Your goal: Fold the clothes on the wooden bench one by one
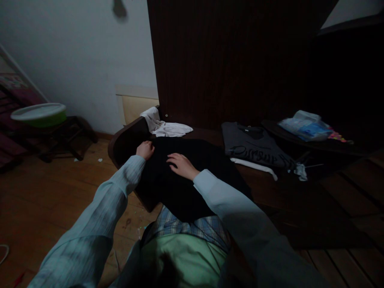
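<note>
A black garment (192,192) lies spread over the dark wooden bench in front of me, its near part reaching down to my lap. At its left edge, my left hand (145,150) rests with the fingers curled onto the cloth. My right hand (183,165) lies palm down on the middle of the garment, fingers stretched and slightly apart. The cloth is so dark that its folds and exact kind cannot be made out.
A white cloth (171,129) hangs over the bench's left arm (115,146). To the right lie a folded dark grey shirt (255,142) with lettering, a white strip (255,167) and a plastic package (307,126). A green basin (45,116) stands on a stool at left.
</note>
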{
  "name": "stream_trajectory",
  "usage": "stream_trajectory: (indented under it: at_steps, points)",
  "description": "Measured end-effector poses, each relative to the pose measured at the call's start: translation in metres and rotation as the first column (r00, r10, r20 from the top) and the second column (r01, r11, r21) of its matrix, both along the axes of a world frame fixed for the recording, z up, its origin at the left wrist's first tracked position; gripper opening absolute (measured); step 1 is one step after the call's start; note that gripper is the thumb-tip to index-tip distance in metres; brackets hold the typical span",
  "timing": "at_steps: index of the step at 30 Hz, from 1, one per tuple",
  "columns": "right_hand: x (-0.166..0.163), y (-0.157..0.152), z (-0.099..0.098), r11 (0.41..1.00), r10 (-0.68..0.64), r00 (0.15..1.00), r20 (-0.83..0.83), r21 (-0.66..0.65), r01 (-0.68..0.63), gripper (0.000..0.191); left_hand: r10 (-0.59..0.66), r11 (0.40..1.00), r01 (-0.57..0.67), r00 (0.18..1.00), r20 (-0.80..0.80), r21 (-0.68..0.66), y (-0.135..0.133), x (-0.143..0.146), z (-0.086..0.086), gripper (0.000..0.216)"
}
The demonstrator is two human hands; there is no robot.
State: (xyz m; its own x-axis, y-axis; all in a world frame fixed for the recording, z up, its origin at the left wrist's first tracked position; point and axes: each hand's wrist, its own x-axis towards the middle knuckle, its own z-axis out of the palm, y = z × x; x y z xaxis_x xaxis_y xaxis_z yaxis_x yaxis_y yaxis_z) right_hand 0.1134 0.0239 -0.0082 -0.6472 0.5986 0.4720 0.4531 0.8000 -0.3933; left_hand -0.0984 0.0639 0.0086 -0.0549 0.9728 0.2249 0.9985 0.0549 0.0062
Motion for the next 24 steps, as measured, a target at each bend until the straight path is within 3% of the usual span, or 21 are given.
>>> stream_trajectory:
  at_steps: [5,10,12,13,15,18,21,24]
  points:
    - [-0.004,-0.005,-0.003,0.995,-0.092,0.994,0.063,-0.033,0.094,0.018,-0.046,0.999,0.046,0.999,0.016,0.002,0.0,0.0,0.0,0.036]
    - [0.012,0.014,0.013,0.985,-0.045,0.993,0.109,-0.158,0.062,0.02,-0.011,0.995,0.007,0.999,0.034,0.103,0.001,-0.002,-0.004,0.039]
    - [0.029,0.034,0.026,0.961,-0.207,0.97,0.125,-0.158,0.225,0.025,0.013,0.991,-0.026,0.996,0.092,0.134,0.003,-0.003,-0.004,0.042]
    - [0.039,0.044,0.032,0.925,-0.339,0.931,0.135,-0.13,0.356,0.028,0.024,0.99,-0.04,0.993,0.116,0.133,0.004,-0.004,-0.004,0.041]
    - [0.06,0.066,0.042,0.785,-0.588,0.784,0.2,-0.097,0.613,0.033,0.047,0.995,-0.058,0.99,0.134,0.083,0.008,-0.006,0.001,0.037]
    - [0.083,0.088,0.046,0.614,-0.694,0.595,0.406,-0.097,0.783,0.033,0.071,0.997,-0.067,0.994,0.085,-0.044,0.018,-0.01,0.012,0.036]
    - [0.092,0.096,0.039,0.589,-0.662,0.556,0.503,-0.111,0.801,0.03,0.066,0.994,-0.066,0.998,-0.004,-0.085,0.03,-0.012,0.023,0.029]
    - [0.093,0.095,0.03,0.608,-0.655,0.573,0.492,-0.106,0.787,0.028,0.049,0.981,-0.058,0.997,-0.051,-0.185,0.038,-0.011,0.027,0.043]
